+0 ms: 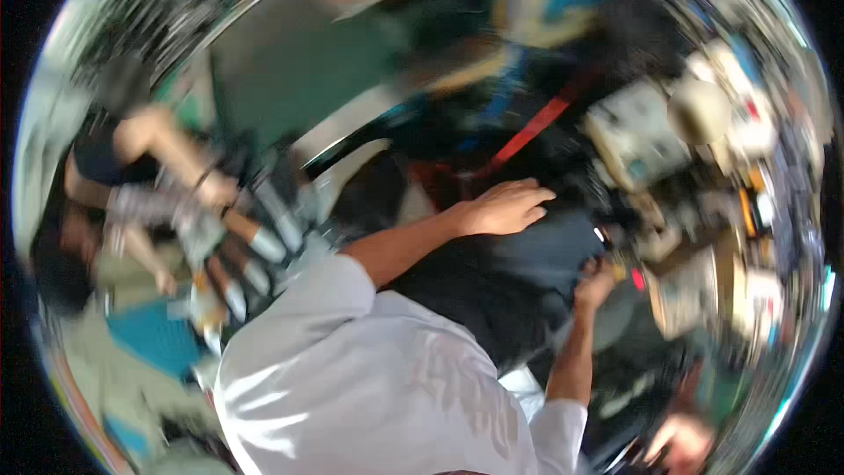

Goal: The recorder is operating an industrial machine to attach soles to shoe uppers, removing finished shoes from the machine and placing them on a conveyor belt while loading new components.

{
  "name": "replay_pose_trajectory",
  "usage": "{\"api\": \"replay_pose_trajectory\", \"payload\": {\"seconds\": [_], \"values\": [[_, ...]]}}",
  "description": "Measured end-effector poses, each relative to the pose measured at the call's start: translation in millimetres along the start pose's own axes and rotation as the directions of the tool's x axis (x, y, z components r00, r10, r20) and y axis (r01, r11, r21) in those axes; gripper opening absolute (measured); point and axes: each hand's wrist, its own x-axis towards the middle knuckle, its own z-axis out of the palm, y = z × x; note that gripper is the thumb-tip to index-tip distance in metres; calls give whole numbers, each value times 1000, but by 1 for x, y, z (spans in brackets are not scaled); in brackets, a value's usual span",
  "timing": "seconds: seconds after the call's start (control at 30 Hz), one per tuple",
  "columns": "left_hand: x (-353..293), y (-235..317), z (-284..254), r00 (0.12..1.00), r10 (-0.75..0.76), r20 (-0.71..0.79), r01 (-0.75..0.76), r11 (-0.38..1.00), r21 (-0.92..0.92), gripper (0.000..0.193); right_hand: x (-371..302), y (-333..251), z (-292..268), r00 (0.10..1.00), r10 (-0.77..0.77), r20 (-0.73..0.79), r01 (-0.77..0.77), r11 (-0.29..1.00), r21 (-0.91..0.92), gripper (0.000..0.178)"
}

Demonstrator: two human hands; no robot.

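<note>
My left hand (505,208) reaches out over my dark-trousered lap (492,290), palm down, its fingers stretched out and holding nothing. To the right, by the edge of my dark clothing, my right hand (596,283) is closed. A small yellowish bit shows near its fingers, but motion blur hides what it is. A small red spot (638,279) glows or shines just right of that hand. Beyond my left hand, a red strap-like strip (536,132) runs slantwise across a dark area.
At right stand a beige box-like machine (637,136), a carton (690,295) and blurred clutter. A green surface (290,79) lies far left. A co-worker's hand (215,189) is near several long, pale-tipped objects (255,251) at left. Another person's hand (681,440) shows lower right.
</note>
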Motion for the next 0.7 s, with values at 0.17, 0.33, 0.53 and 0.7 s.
{"api": "replay_pose_trajectory", "payload": {"seconds": [0.17,0.33,0.53,0.7], "values": [[42,-17,129,937,266,225,-259,964,-60,34,-23,-27,48,870,-490,-65,288,609,-739,37],[49,-3,159,870,339,358,-410,900,144,24,-52,-33,39,927,-274,-257,36,746,-664,49],[51,-10,165,883,318,345,-299,948,-108,21,-66,-33,26,929,-150,-337,-92,790,-606,49],[52,-6,159,908,284,309,-302,953,11,21,-53,-46,31,951,-105,-293,-93,802,-590,51]]}}
